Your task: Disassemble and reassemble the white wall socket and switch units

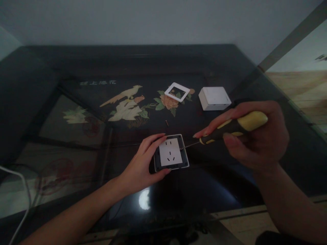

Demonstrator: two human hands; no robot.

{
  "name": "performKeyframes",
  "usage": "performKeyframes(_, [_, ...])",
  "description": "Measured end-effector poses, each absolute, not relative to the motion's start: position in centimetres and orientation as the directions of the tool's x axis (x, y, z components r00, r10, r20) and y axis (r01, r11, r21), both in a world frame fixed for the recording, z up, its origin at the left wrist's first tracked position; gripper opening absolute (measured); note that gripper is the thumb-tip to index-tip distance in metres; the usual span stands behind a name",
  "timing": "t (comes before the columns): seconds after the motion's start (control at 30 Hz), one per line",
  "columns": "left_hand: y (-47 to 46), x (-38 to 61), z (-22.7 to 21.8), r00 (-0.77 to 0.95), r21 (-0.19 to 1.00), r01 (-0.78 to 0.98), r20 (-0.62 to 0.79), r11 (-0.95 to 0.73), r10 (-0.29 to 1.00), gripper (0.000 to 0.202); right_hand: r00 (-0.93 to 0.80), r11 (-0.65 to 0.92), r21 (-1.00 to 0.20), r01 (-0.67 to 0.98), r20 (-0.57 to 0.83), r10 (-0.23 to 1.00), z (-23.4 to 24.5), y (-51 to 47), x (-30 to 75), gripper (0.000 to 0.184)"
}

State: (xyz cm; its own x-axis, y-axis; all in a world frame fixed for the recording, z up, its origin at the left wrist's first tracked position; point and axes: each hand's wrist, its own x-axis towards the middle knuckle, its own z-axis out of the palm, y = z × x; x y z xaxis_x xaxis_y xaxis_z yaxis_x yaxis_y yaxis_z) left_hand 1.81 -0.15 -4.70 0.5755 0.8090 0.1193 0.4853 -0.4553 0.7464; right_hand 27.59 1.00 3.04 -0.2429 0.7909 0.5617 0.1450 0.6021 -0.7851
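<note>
A wall socket (170, 152) with a white face and dark frame lies flat on the dark glass table (209, 190). My left hand (143, 163) grips its left edge, thumb below and fingers above. My right hand (252, 136) is closed round a screwdriver (230, 129) with a yellow and black handle. The thin metal tip touches the socket's right side.
A white square cover frame (177, 92) and a white switch box (214, 98) lie farther back on the table. A small dark screw (166, 123) rests between them and the socket. A white cable (21, 190) runs along the left edge.
</note>
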Motion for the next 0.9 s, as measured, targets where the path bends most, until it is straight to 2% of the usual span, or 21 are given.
performKeyframes(0.13, [-0.1,1.8,-4.5,0.575,0.749,0.484,0.117,-0.452,0.810,0.078,-0.445,0.629,-0.743,0.229,0.495,0.746,4.8,2.0,27.3,0.037])
performKeyframes(0.27, [-0.1,1.8,-4.5,0.578,0.752,0.482,0.112,-0.449,0.808,0.077,-0.612,0.664,-0.685,0.298,0.397,0.684,6.6,3.4,26.8,0.050])
performKeyframes(0.33, [-0.1,1.9,-4.5,0.575,0.753,0.481,0.114,-0.448,0.810,0.078,-0.655,0.688,-0.650,0.322,0.372,0.658,7.4,3.9,26.5,0.046])
performKeyframes(0.4, [-0.1,1.9,-4.6,0.576,0.751,0.478,0.123,-0.455,0.808,0.078,-0.690,0.719,-0.611,0.331,0.363,0.626,8.0,4.1,26.2,0.034])
performKeyframes(0.5, [-0.2,2.0,-4.6,0.584,0.748,0.474,0.128,-0.464,0.802,0.077,-0.709,0.777,-0.518,0.358,0.390,0.587,8.3,4.0,25.9,0.021])
performKeyframes(0.7, [-0.1,1.8,-4.7,0.581,0.740,0.490,0.116,-0.461,0.805,0.078,-0.651,0.813,-0.358,0.459,0.487,0.582,7.8,3.5,25.7,0.025])
performKeyframes(0.9, [-0.1,1.8,-4.7,0.584,0.730,0.502,0.109,-0.463,0.804,0.079,-0.642,0.778,-0.344,0.526,0.440,0.628,8.1,3.3,25.7,0.023])
